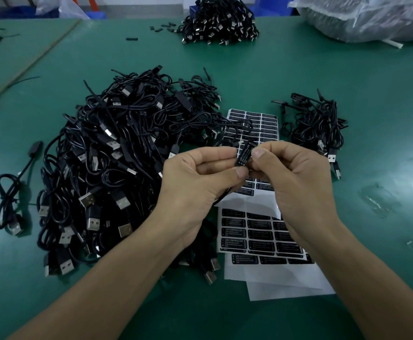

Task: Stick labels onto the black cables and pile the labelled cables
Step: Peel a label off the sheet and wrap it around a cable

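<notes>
My left hand (198, 180) and my right hand (291, 175) meet above the label sheets. Both pinch a small black controller block (244, 154) of one black cable, which carries a black label reading LED CONTROLLER. That cable's wire loops back toward the big heap of black USB cables (117, 163) on the left. A smaller pile of black cables (316, 126) lies on the right. Sheets of black labels (254, 126) on white backing lie under my hands, with more label sheets (259, 239) nearer to me.
Another heap of black cables (220, 20) sits at the far edge of the green table (384, 217). A clear plastic bag (372, 15) lies at the far right. One loose cable (14, 187) lies at the left.
</notes>
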